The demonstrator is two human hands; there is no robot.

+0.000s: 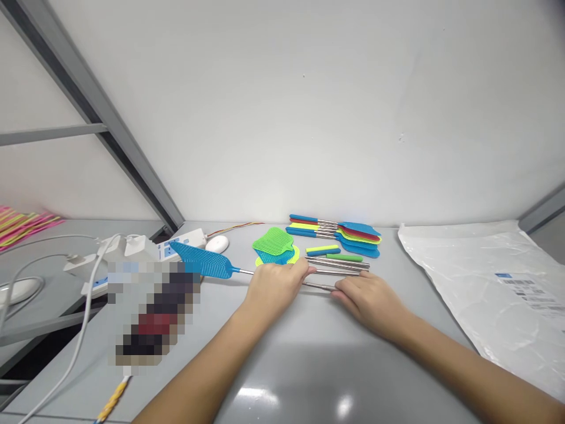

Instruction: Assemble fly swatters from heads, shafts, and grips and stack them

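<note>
A blue fly swatter (206,261) with a thin metal rod points left above the grey table. My left hand (278,282) is closed around its rod near the swatter head. Farther right, my right hand (368,300) grips the rod's other end, where the fingers hide the tip. Just beyond my hands lie several bare metal rods (338,262). Loose swatter heads, with a green one (272,242) on top of blue and yellow ones, sit behind my left hand. Yellow and blue handle sleeves (323,250) and a green sleeve (345,258) lie behind the rods.
Several whole swatters (334,232) are stacked by the wall. A white plastic mailing bag (481,282) covers the right side. On the left are a power strip (180,242), cables, a white mouse-like device (218,244) and a blurred-out object (156,318).
</note>
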